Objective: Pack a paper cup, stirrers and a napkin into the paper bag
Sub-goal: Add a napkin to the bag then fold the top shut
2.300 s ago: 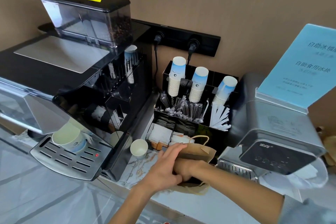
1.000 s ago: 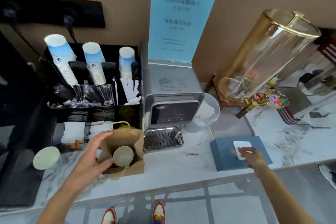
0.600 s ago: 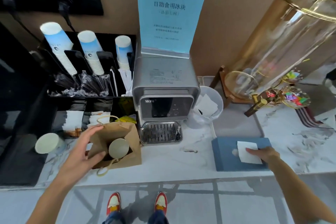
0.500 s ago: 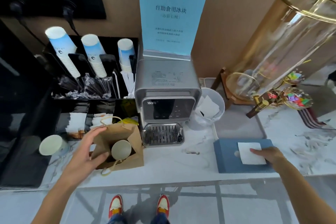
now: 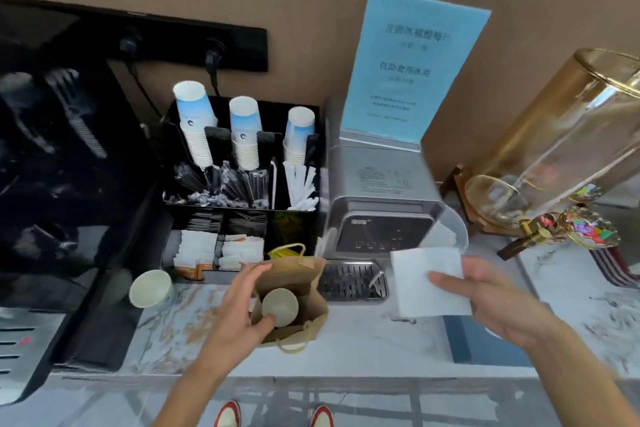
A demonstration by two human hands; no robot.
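A paper bag [image 5: 304, 282] stands on the marble tabletop [image 5: 360, 340], a paper cup [image 5: 280, 307] already inside. The left hand [image 5: 239, 315] grips the bag's open mouth; the right hand [image 5: 491, 298] pinches a white napkin [image 5: 429, 281] beside it, not yet packed. Stirrers inside cannot be made out

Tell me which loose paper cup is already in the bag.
The cup beside the left hand, inside the paper bag. The other loose cup lies on the counter, left of the bag.

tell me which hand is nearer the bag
Left. The left hand grips the open mouth of the bag; the right hand is off to the bag's right, holding a napkin.
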